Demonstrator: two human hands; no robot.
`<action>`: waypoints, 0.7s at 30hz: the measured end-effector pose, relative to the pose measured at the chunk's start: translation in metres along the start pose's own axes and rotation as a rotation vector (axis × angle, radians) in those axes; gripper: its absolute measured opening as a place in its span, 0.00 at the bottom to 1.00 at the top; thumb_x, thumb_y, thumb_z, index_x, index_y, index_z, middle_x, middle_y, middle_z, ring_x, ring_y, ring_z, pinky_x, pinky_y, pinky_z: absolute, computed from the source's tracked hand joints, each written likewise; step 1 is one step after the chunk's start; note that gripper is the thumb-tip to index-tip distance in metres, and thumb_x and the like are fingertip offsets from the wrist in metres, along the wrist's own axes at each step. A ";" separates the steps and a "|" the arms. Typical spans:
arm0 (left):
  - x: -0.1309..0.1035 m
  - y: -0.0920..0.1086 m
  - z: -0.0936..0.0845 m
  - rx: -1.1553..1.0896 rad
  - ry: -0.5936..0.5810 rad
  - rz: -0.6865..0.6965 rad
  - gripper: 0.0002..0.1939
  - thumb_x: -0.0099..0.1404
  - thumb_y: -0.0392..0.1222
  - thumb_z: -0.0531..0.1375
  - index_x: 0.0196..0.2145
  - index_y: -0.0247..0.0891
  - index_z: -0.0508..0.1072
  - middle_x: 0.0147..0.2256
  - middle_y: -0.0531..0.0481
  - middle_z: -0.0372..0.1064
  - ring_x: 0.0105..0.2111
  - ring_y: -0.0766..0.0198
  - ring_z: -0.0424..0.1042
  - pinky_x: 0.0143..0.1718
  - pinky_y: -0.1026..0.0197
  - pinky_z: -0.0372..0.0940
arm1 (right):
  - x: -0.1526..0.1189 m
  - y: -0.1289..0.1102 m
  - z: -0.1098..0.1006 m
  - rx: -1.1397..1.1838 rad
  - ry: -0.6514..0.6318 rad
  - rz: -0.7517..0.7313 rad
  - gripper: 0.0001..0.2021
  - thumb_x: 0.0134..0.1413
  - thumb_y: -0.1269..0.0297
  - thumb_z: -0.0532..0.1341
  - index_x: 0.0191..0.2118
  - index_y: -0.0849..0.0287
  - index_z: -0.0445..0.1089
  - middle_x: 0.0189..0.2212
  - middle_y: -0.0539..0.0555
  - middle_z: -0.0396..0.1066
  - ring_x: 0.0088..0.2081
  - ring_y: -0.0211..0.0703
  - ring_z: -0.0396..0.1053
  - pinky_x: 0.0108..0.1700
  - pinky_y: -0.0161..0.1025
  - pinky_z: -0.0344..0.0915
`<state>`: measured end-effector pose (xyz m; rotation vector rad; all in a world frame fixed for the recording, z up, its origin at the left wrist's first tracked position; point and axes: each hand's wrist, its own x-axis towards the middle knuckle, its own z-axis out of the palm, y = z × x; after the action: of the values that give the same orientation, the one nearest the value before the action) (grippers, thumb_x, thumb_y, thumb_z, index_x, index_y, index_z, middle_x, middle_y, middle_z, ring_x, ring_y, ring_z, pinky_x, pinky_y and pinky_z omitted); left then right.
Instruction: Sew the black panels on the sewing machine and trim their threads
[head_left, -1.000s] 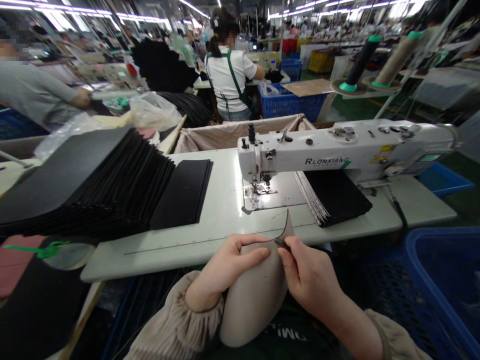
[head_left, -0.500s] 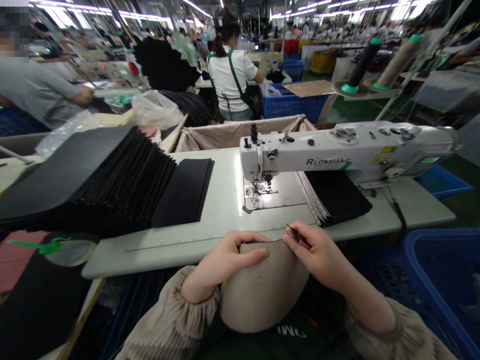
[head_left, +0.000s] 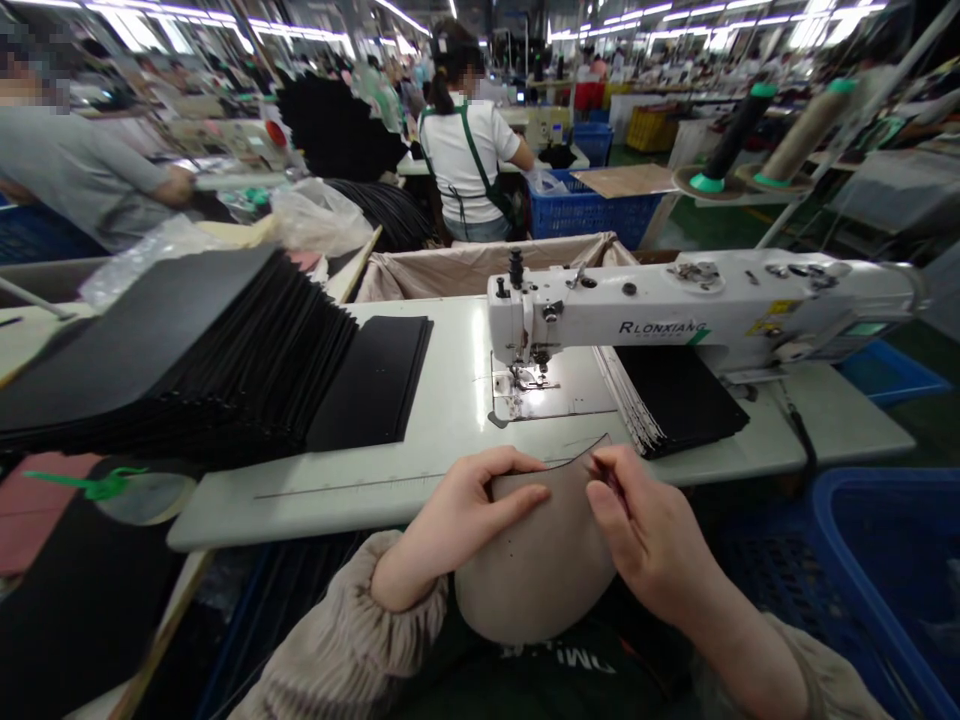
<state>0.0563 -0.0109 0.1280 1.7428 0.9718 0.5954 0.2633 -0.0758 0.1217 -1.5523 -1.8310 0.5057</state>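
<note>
A curved grey-beige panel (head_left: pixel 536 560) with a dark upper edge and small holes is held over my lap, in front of the table edge. My left hand (head_left: pixel 480 510) pinches its upper left edge, thumb on the near face. At the upper right corner is my right hand (head_left: pixel 637 510), fingers curled round a small dark tool that is mostly hidden. Beyond the panel stands a white sewing machine (head_left: pixel 600 300), its needle area lit. Under its arm lies a stack of black panels with pale edges (head_left: pixel 675 395).
Left on the table (head_left: pixel 315 490) are a large pile of black panels (head_left: pixel 225 350) and a smaller stack (head_left: pixel 371 380). A blue basket (head_left: pixel 885 490) stands at the right. Thread cones (head_left: pixel 739 140) rise behind. A person in white (head_left: pixel 469 160) sits ahead, another in grey (head_left: pixel 82 170) at left.
The panel's right corner now stands up above the edge. My right hand has shifted slightly right and its tool is less visible. The view has shifted a little.
</note>
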 end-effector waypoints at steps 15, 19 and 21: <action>-0.001 0.003 0.003 -0.102 -0.040 -0.051 0.11 0.65 0.46 0.62 0.42 0.40 0.77 0.41 0.51 0.76 0.43 0.59 0.72 0.47 0.61 0.63 | -0.007 -0.006 0.012 -0.243 0.017 -0.135 0.08 0.66 0.62 0.52 0.36 0.58 0.63 0.24 0.48 0.66 0.24 0.38 0.65 0.27 0.36 0.51; -0.001 0.005 0.004 -0.123 -0.065 -0.065 0.11 0.66 0.47 0.61 0.40 0.38 0.76 0.39 0.51 0.75 0.41 0.60 0.71 0.45 0.62 0.63 | -0.011 -0.003 0.020 -0.252 0.082 -0.130 0.08 0.66 0.61 0.52 0.39 0.59 0.63 0.24 0.49 0.66 0.25 0.39 0.67 0.27 0.37 0.52; -0.001 0.005 0.005 -0.142 -0.095 -0.081 0.12 0.67 0.48 0.60 0.38 0.37 0.76 0.37 0.51 0.74 0.39 0.61 0.71 0.43 0.62 0.63 | -0.013 -0.001 0.024 -0.251 0.118 -0.139 0.08 0.67 0.61 0.52 0.41 0.59 0.63 0.25 0.49 0.67 0.25 0.40 0.67 0.28 0.37 0.53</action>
<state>0.0615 -0.0150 0.1309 1.5843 0.9078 0.5121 0.2463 -0.0859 0.1029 -1.5652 -1.9505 0.1199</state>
